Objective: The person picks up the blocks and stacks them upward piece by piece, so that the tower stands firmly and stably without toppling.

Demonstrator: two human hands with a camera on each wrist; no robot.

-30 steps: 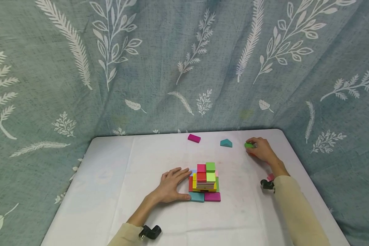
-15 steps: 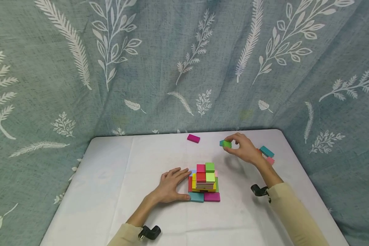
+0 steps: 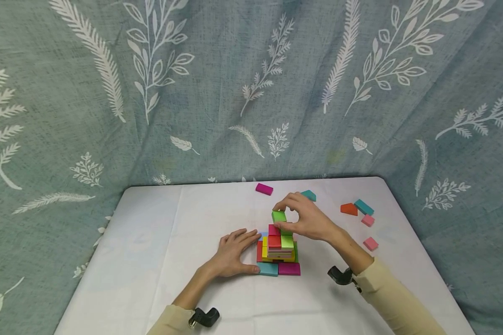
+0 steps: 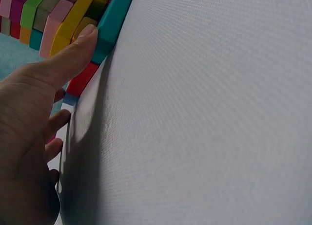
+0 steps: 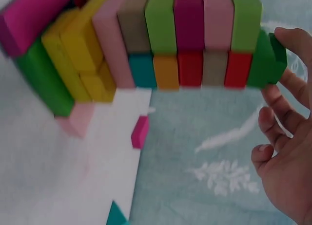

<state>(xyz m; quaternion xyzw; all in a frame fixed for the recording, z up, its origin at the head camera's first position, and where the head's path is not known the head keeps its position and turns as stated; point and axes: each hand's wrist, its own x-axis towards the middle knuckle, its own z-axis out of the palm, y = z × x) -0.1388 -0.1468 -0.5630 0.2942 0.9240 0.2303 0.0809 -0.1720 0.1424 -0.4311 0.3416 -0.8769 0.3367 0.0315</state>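
A tower of coloured blocks point(image 3: 274, 242) stands on the white table, built of several layers. My right hand point(image 3: 308, 217) pinches a green block point(image 3: 279, 217) between thumb and fingertips at the tower's top. In the right wrist view, that green block point(image 5: 279, 58) is at the end of the column, against another green block; whether its weight rests there I cannot tell. My left hand point(image 3: 233, 253) lies at the tower's left side with fingers spread. Its thumb touches the teal base block point(image 4: 111, 28), and its fingertips reach the tower's back left corner.
A magenta block point(image 3: 264, 188) and a teal block point(image 3: 309, 195) lie behind the tower. To the right are an orange-red block point(image 3: 349, 209), another teal block point(image 3: 363, 206) and two pink blocks point(image 3: 370, 243). A patterned curtain point(image 3: 218, 93) hangs behind the table.
My right hand has carried the green block leftward from the table's back right to the tower's top, uncovering the loose blocks there. My left hand has stayed in place.
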